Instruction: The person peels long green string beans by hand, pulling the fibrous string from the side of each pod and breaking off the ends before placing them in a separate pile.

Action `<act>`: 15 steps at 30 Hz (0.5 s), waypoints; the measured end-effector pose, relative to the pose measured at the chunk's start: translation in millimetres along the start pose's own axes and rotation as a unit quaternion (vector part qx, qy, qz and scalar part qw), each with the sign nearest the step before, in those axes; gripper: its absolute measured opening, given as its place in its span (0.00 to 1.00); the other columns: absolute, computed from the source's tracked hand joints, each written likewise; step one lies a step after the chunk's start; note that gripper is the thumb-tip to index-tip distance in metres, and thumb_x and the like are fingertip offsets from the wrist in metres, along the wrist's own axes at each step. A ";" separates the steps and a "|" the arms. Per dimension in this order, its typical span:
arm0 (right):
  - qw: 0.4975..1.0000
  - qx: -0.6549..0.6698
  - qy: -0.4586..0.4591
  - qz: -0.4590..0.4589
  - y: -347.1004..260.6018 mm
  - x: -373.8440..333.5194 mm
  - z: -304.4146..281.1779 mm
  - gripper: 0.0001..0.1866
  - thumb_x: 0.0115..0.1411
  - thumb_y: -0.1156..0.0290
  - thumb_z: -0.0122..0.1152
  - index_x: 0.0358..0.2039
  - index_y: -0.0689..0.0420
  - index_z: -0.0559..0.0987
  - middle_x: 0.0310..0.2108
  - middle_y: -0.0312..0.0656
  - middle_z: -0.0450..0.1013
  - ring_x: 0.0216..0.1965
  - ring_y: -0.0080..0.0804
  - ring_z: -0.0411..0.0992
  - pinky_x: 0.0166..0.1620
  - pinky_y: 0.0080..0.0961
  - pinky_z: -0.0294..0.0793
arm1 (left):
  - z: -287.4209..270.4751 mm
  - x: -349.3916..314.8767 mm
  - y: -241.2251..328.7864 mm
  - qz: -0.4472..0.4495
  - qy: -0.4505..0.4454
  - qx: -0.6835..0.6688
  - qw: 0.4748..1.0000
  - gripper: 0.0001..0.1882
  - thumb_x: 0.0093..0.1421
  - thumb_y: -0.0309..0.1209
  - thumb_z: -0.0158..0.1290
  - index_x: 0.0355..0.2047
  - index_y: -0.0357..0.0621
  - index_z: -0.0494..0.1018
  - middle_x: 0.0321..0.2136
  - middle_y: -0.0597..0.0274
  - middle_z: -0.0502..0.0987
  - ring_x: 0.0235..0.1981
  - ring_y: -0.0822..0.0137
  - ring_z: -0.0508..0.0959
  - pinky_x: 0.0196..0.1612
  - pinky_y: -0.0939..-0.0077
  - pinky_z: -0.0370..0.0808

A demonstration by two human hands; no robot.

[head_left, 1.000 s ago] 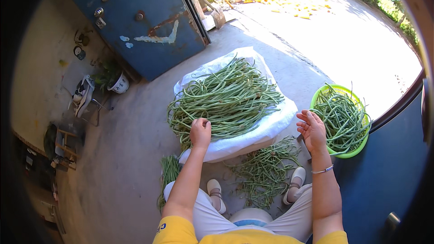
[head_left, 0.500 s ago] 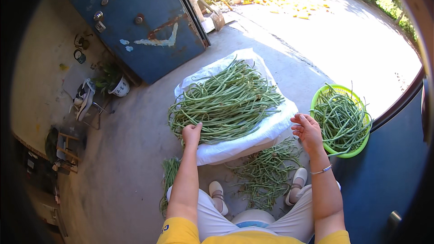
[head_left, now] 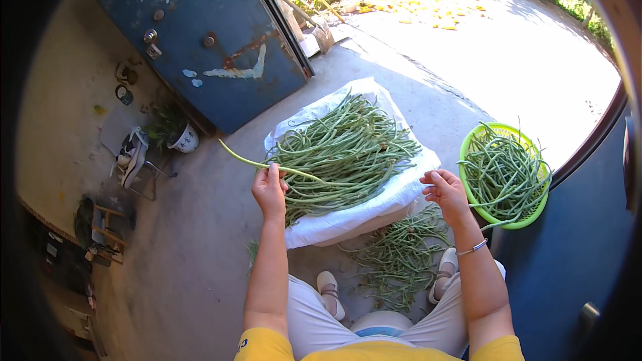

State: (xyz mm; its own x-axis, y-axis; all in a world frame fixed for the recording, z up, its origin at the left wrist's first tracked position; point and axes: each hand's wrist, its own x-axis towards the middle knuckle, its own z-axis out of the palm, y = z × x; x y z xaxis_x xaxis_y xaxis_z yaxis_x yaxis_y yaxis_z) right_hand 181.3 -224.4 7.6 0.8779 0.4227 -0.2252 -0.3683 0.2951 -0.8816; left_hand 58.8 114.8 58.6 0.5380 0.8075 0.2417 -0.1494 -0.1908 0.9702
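A long green bean (head_left: pixel 241 155) is pinched in my left hand (head_left: pixel 269 194), its pale end sticking out to the left over the floor. The rest of it stretches right across a heap of long beans (head_left: pixel 351 150), which lies on a white cloth (head_left: pixel 401 190) spread over a low support. Off the cloth's right edge hovers my right hand (head_left: pixel 447 195), fingers loosely curled and apart, with nothing visible in them. Beside that hand stands a lime-green plastic basket (head_left: pixel 517 224) filled with tangled long beans (head_left: pixel 501 174).
Short bean pieces (head_left: pixel 404 254) lie scattered on the concrete floor between my shoes. A blue door (head_left: pixel 221 47) stands at the far left, near a potted plant (head_left: pixel 185 139). Another blue door panel (head_left: pixel 555 274) is at my right. Yellow pieces (head_left: pixel 414 10) lie in the sunlit yard.
My left hand has risen from the heap's near left edge, lifting one long bean. My right hand has shifted slightly left and down.
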 end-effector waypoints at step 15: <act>0.949 0.181 -0.250 0.057 36.3 -21.6 89.7 0.28 0.61 0.65 0.47 0.59 0.55 0.51 0.35 0.42 0.71 0.26 0.22 0.71 0.30 0.19 0.72 | 22.9 -74.0 34.0 -0.107 -0.023 -0.237 0.965 0.09 0.58 0.33 0.48 0.30 0.40 0.70 0.21 0.58 0.75 0.11 0.77 0.66 0.12 0.86 0.57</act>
State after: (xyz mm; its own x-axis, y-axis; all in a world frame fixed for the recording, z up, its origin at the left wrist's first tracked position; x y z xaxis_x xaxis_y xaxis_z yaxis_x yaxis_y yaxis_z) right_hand 121.5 -145.9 17.7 0.6042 0.7969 -0.0053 -0.6128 0.4604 -0.6423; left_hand 32.8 35.8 74.1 0.6337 0.7721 0.0483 -0.3875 0.2628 0.8836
